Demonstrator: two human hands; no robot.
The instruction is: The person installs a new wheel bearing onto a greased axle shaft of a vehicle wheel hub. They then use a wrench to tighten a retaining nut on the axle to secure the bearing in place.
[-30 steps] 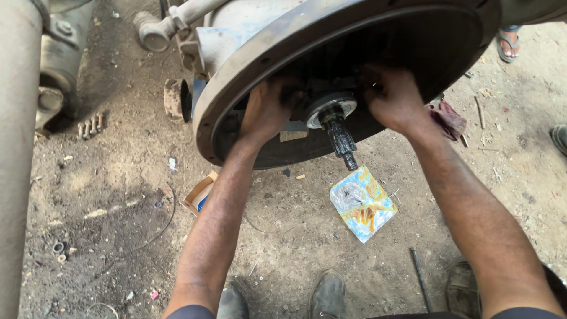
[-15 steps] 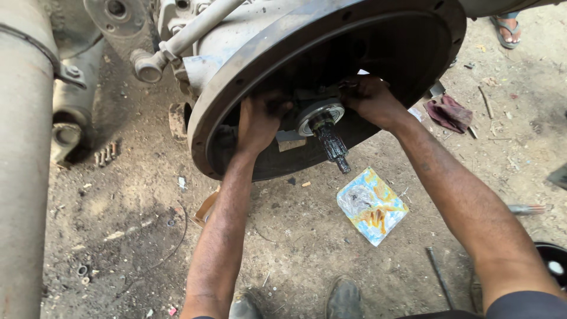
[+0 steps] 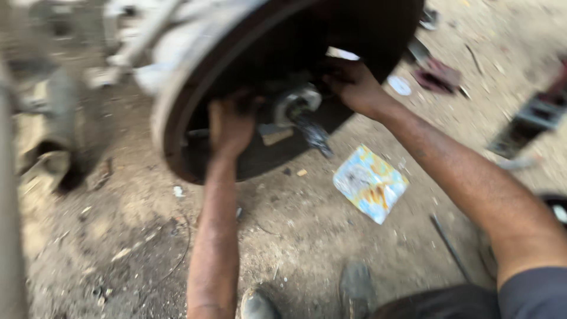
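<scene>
Left hand (image 3: 231, 127) and right hand (image 3: 353, 85) reach inside the round metal housing (image 3: 195, 88), either side of the splined shaft (image 3: 310, 127). Frame blurred; finger grip cannot be told. Colourful wrapper (image 3: 370, 184) lies on the dirt ground (image 3: 130, 236), near right.

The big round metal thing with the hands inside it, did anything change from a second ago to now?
Mostly the view swung and blurred. Both hands stayed where they were: the left hand and right hand still press inside the round housing, either side of the splined shaft. Nothing was picked up or let go. The colourful wrapper still lies on the dirt in front of the housing.
</scene>
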